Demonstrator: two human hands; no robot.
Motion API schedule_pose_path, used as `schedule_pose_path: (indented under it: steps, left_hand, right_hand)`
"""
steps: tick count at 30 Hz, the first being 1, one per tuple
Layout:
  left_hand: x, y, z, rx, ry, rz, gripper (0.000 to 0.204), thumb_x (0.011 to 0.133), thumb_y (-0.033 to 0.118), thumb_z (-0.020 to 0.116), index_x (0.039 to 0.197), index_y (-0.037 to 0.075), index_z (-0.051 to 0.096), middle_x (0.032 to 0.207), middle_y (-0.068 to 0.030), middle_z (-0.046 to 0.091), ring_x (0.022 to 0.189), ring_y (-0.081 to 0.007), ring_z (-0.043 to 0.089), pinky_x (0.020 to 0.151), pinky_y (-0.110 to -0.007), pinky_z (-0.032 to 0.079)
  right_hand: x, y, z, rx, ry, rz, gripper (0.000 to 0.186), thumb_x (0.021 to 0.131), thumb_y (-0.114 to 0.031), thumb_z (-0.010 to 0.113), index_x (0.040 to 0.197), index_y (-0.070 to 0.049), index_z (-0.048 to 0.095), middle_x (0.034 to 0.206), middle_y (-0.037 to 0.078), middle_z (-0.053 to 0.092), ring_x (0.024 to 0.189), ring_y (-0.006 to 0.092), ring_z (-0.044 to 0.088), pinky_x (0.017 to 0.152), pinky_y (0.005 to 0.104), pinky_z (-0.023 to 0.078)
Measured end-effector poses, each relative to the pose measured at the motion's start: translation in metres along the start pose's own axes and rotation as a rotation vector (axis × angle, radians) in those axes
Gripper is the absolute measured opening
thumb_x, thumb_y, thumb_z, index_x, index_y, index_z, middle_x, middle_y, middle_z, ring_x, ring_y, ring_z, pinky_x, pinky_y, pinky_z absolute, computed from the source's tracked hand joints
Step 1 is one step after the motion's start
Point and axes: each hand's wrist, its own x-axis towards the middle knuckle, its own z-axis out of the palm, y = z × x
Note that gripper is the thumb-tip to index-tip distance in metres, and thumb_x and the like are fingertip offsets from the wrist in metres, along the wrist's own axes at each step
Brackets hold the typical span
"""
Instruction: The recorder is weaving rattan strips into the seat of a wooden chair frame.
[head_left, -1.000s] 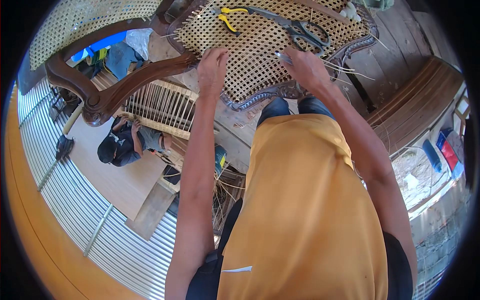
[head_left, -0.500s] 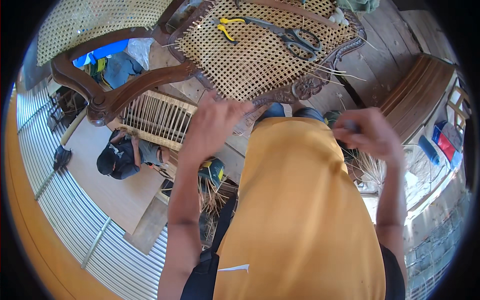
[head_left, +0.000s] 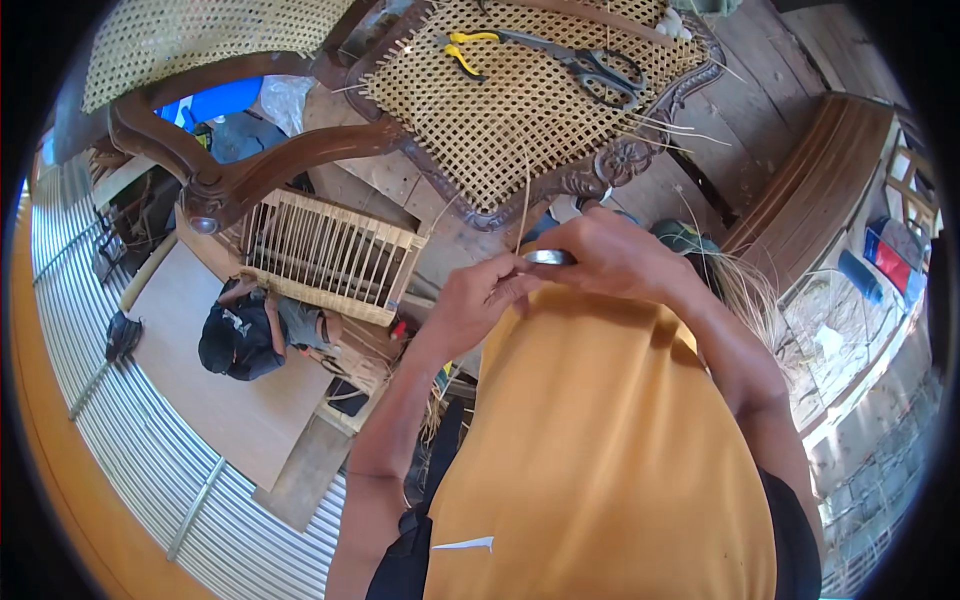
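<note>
My two hands are close together in front of my yellow shirt, just below the front corner of a woven cane seat (head_left: 500,130) in a carved wooden frame. My left hand (head_left: 480,300) is closed in a pinch on a thin cane strand (head_left: 526,195), which runs up toward the seat. My right hand (head_left: 610,255) is closed around a small shiny metal object (head_left: 549,257), whose kind I cannot make out. Its silver part shows at the fingers beside the strand. On the seat lie scissors (head_left: 605,78) with dark handles and yellow-handled pliers (head_left: 465,55).
A curved wooden armrest (head_left: 300,160) and a cane back (head_left: 200,50) rise at the left. Loose strands (head_left: 670,128) stick out from the seat's right edge. Beyond sits another person (head_left: 245,330) by a slatted woven frame (head_left: 330,255). Wooden boards (head_left: 810,190) stand at the right.
Both hands have come together at the middle, the right moving leftward and the left a little right and down. A cane strand now shows upright between them and the seat.
</note>
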Motion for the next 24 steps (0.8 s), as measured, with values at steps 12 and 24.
schedule_pose_path:
  steps: [12, 24]
  left_hand:
    - [-0.015, -0.026, -0.046, -0.345, 0.09, -0.104, 0.013, 0.092, 0.016, 0.062, 0.097, 0.006, 0.067, 0.062, 0.0046, 0.051, 0.053, -0.0006, 0.043, 0.047, -0.017, 0.036]
    - [-0.003, -0.009, -0.025, -0.005, 0.229, 0.047, 0.01, 0.09, 0.011, 0.063, 0.094, 0.004, 0.067, 0.062, 0.0028, 0.052, 0.056, -0.0027, 0.045, 0.051, -0.021, 0.038]
  right_hand:
    - [-0.037, 0.032, -0.005, 0.014, 1.197, 0.062, 0.017, 0.096, -0.011, 0.054, 0.105, -0.004, 0.066, 0.088, 0.004, 0.068, 0.064, 0.0094, 0.058, 0.058, 0.0256, 0.049]
    - [0.004, -0.029, 0.062, 0.827, 0.915, 0.387, 0.034, 0.086, -0.031, 0.067, 0.098, 0.0, 0.07, 0.083, 0.003, 0.069, 0.044, 0.0025, 0.043, 0.04, 0.0179, 0.032]
